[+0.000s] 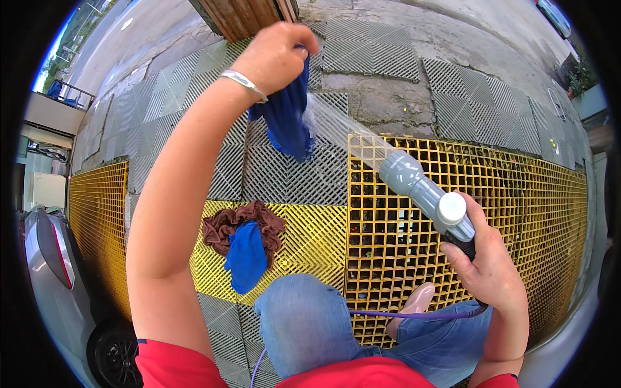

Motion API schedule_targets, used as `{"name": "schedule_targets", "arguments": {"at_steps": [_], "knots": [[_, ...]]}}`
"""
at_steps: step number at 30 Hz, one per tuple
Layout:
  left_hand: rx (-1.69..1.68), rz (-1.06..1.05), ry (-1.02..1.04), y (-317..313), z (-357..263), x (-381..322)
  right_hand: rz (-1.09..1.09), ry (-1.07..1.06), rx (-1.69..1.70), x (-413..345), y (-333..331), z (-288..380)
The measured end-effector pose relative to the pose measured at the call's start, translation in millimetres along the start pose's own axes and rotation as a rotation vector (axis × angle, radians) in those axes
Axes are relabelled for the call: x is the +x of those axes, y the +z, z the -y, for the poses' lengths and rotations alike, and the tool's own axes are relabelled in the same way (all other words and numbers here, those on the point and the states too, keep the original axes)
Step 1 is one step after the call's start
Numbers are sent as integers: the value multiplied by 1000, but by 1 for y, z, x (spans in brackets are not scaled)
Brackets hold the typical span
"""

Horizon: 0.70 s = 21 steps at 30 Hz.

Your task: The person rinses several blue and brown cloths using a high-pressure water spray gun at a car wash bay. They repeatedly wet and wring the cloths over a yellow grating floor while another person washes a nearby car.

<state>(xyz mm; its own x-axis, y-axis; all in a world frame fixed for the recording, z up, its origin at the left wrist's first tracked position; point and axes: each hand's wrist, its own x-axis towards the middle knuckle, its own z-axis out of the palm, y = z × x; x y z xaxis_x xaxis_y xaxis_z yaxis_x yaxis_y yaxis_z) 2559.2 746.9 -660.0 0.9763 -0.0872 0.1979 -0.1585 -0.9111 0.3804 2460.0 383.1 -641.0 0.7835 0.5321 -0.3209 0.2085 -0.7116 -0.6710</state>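
A dark blue cloth [291,119] hangs from my left hand [277,56], which pinches it near its top edge. My right hand [490,264] grips a grey spray gun [422,189] with a white knob and a purple hose [412,315]. Water fans out from the nozzle and strikes the hanging cloth. Below my left arm, a bright blue cloth [247,257] lies partly over a crumpled brown cloth [259,216] on yellow floor tiles [310,242].
Yellow floor grating [485,194] covers the ground on the right, with more grating [104,208] at left. A silver car [58,276] stands at the left edge. A wooden post [242,17] rises beyond my left hand. Grey slatted tiles [301,179] are partly wet.
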Motion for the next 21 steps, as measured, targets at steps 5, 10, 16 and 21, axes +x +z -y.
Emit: {"name": "schedule_targets", "arguments": {"at_steps": [5, 10, 16, 21], "knots": [[-807, -107, 17, -48, -30, -6, 96, 7, -44, 4, 9, -12], [-494, -77, -10, -51, -14, -19, 202, 178, -209, 10, 18, -31], [-472, 128, -343, 161, 84, -44, 97, 243, 35, -6, 14, -50], [150, 421, -693, 323, 112, -88, 141, 313, 46, -20, 19, -65]]}}
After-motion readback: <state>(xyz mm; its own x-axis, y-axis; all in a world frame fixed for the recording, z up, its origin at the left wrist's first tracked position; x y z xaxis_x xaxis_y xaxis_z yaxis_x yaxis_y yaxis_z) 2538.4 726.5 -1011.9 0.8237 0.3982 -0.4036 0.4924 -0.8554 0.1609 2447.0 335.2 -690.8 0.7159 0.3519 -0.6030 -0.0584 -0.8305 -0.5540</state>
